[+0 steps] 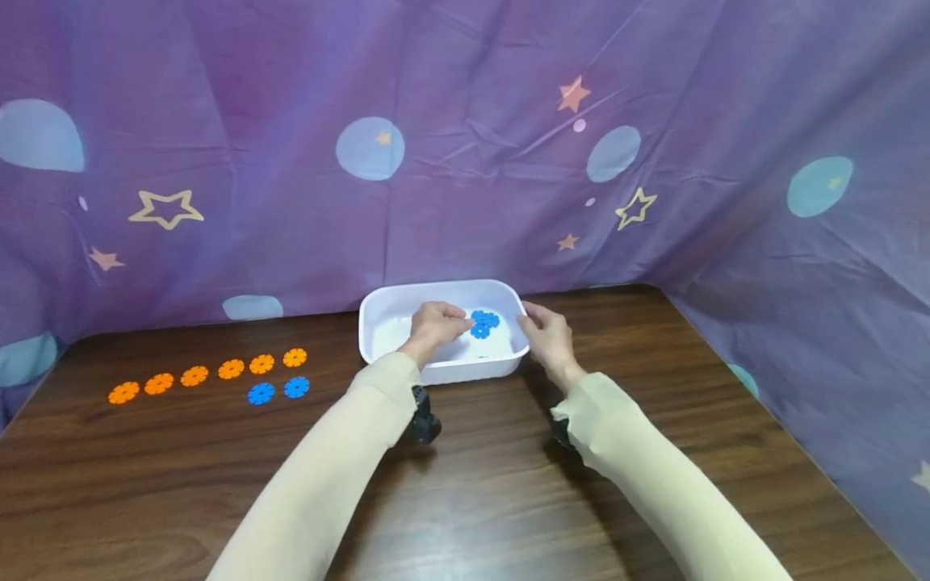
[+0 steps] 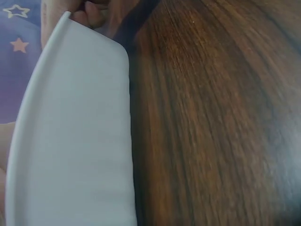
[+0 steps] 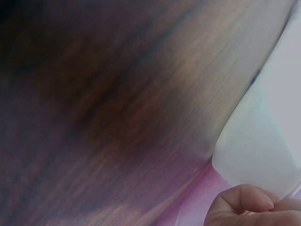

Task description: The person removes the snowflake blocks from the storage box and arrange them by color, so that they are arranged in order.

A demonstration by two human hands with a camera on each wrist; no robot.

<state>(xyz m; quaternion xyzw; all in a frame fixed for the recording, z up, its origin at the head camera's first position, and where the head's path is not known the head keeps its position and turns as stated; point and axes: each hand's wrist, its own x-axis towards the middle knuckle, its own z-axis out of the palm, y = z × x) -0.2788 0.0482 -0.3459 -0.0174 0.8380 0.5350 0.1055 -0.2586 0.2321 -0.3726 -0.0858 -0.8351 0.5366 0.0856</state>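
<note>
A white plastic bin (image 1: 465,371) stands at the table's back, with several blue notched discs (image 1: 481,323) lying inside near its right end. My left hand (image 1: 434,327) reaches over the bin's front rim, fingertips just left of those discs; whether a disc is between them cannot be seen. The right hand (image 1: 550,339) grips the bin's right rim, thumb and fingers bent at the edge. In the left wrist view the bin's wall (image 2: 84,122) hides most of the left hand. The right wrist view has the curled right-hand fingers (image 3: 244,202) at the bin's corner (image 3: 258,155).
On the left of the brown wooden table (image 1: 465,500), several orange discs (image 1: 194,376) form a slanting row. Two blue discs (image 1: 261,393) (image 1: 296,387) lie in front of the row's right end. A purple curtain (image 1: 465,226) with stars hangs behind and to the right.
</note>
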